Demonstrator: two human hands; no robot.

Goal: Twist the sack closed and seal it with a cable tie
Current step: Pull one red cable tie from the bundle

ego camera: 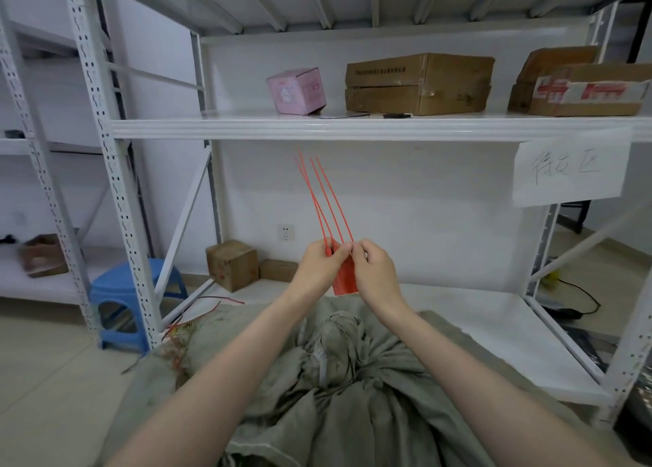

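Bright, even indoor light fills the room, with no hard shadows; only a soft dark patch lies under the pink cardboard cube box. The front lip of the white painted metal shelf rack carries a mild sheen. Its uprights bow at both edges (wide-angle lens). The far left is smeared, while the thin red plastic cable ties read as separate strands.

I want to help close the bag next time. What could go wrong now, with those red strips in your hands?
Neither hand holds the sack's twisted neck, so it might unwind before a tie goes on. The left hand and right hand both pinch a bunch of red cable ties; pulling one free could drop the others.
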